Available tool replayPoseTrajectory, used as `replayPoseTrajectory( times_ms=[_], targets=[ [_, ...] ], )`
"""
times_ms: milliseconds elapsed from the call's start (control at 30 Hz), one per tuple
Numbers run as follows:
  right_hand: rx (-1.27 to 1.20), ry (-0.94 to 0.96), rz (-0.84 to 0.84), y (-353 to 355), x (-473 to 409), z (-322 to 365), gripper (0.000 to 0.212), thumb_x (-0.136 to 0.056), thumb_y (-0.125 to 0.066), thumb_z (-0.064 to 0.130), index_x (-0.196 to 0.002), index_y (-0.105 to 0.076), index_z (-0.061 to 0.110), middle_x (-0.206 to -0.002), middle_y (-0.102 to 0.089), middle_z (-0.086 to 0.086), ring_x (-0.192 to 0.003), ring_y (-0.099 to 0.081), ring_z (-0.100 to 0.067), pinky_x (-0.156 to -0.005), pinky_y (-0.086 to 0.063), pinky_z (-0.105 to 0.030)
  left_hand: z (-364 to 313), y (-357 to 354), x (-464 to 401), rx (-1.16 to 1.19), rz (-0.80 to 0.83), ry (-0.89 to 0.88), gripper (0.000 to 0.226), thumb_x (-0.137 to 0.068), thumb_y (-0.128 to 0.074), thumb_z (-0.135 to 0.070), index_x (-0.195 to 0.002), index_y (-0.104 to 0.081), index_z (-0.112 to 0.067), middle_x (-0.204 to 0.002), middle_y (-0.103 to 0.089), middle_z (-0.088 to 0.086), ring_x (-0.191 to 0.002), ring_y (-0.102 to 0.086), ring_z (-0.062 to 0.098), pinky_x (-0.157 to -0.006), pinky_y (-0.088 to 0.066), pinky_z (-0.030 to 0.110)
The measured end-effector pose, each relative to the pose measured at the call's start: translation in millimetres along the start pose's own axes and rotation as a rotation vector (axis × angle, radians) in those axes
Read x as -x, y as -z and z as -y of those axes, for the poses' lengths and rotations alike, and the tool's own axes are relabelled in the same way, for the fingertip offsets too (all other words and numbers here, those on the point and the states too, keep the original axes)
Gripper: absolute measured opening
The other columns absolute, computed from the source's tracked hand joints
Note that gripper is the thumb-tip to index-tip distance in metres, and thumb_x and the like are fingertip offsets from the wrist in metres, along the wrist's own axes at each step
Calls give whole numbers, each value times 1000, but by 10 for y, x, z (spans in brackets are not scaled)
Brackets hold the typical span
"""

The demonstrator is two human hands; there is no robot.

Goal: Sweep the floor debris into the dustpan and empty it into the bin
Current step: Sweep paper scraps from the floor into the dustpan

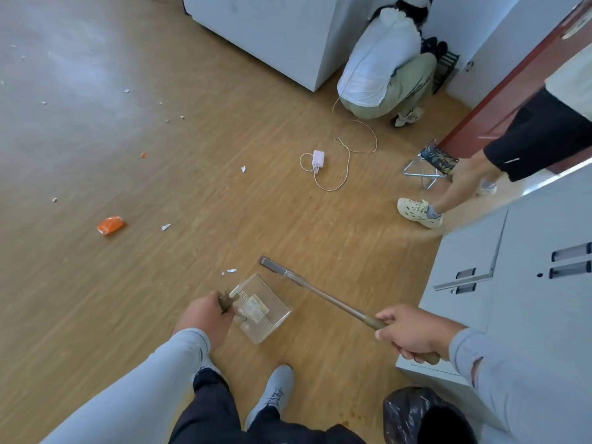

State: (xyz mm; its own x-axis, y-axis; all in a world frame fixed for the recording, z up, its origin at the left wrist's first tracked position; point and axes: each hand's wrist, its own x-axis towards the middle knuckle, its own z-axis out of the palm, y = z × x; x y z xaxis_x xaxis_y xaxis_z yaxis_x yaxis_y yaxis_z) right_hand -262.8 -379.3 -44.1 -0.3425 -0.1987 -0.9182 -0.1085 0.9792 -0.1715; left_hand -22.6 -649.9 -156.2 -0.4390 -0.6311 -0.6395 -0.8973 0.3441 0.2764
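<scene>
My left hand (205, 318) grips the handle of a clear plastic dustpan (262, 309), held low over the wooden floor with something pale lying inside it. My right hand (413, 334) is closed around the brown broom handle (333, 302); its narrow head (272, 265) rests on the floor just beyond the dustpan. Two small white paper scraps (231, 270) lie just in front of the dustpan. An orange wrapper (110, 225) and more white scraps (166, 226) are scattered to the left. A bin lined with a black bag (419, 415) stands at the bottom right.
A white charger with a looping cable (318, 159) lies mid-floor. One person crouches (384, 68) by a white cabinet at the back. Another person's foot (419, 212) and a folding stool (431, 165) are on the right, beside grey metal cabinets (519, 267).
</scene>
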Motion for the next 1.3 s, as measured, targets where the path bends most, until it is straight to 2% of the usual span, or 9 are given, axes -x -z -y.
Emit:
replayPoseTrajectory(
  times_ms=[200,433,533,633,733,833,1000,1100,1300],
  targets=[
    [67,11,-69,-198,-335,481,17,-98,-55,25,-112,-63,20,-72,-65,-9,-59,-60,-22,-58,-50,-34,492,262,297,78,-35,51,22,-97,-54,-46,-94,-56,-24,-79,-65,-3,-68,-63,18,-58,-50,30],
    [245,-59,-97,-750,-793,982,19,-91,-52,14,-102,-67,8,-79,-67,-12,-69,-68,-31,-58,-53,-30,1092,518,350,119,-52,101,23,-97,-54,-50,-90,-54,-27,-77,-65,-3,-68,-63,19,-64,-55,34],
    [290,-65,-50,-1074,-740,1269,17,-91,-49,5,-79,-61,9,-64,-63,-6,-55,-58,-21,-52,-48,-25,1367,618,319,123,-62,110,24,-97,-54,-49,-89,-54,-27,-77,-65,-3,-68,-63,19,-66,-56,34],
    [313,-105,-27,-1221,-610,1511,27,-86,-46,1,-69,-65,7,-43,-60,-2,-51,-58,-23,-51,-46,-24,1599,717,270,109,-60,103,25,-97,-52,-51,-90,-53,-27,-78,-64,-4,-69,-63,18,-63,-53,32],
    [309,-80,-29,-1099,-540,1657,26,-92,-50,2,-96,-75,-2,-66,-60,-2,-69,-67,-22,-58,-50,-26,1788,798,216,103,-63,109,27,-97,-52,-52,-87,-52,-27,-77,-64,-3,-68,-62,19,-61,-51,31],
    [256,-61,-78,-869,-491,1727,35,-96,-54,7,-126,-66,-7,-75,-61,-5,-61,-61,-14,-51,-50,-22,1919,844,184,126,-77,118,26,-96,-53,-51,-88,-54,-27,-77,-64,-3,-67,-63,19,-63,-54,32],
    [318,-24,-89,-750,-426,1941,31,-90,-47,8,-115,-65,9,-72,-65,-11,-62,-58,-26,-57,-49,-32,1967,843,78,128,-85,127,25,-97,-53,-51,-85,-52,-29,-76,-64,-3,-67,-62,18,-64,-55,33],
    [388,8,-101,-776,-563,2122,29,-90,-46,11,-112,-66,14,-70,-65,-11,-59,-58,-27,-53,-49,-29,1921,833,-33,120,-87,135,25,-97,-53,-51,-84,-50,-29,-76,-62,-4,-67,-61,18,-60,-49,32],
    [523,49,-144,-887,-733,2315,35,-95,-47,14,-126,-64,18,-83,-67,-6,-61,-60,-23,-55,-50,-27,1865,745,-269,75,-45,162,25,-97,-51,-51,-90,-51,-27,-81,-63,-3,-72,-63,20,-71,-57,36]
  ],
)
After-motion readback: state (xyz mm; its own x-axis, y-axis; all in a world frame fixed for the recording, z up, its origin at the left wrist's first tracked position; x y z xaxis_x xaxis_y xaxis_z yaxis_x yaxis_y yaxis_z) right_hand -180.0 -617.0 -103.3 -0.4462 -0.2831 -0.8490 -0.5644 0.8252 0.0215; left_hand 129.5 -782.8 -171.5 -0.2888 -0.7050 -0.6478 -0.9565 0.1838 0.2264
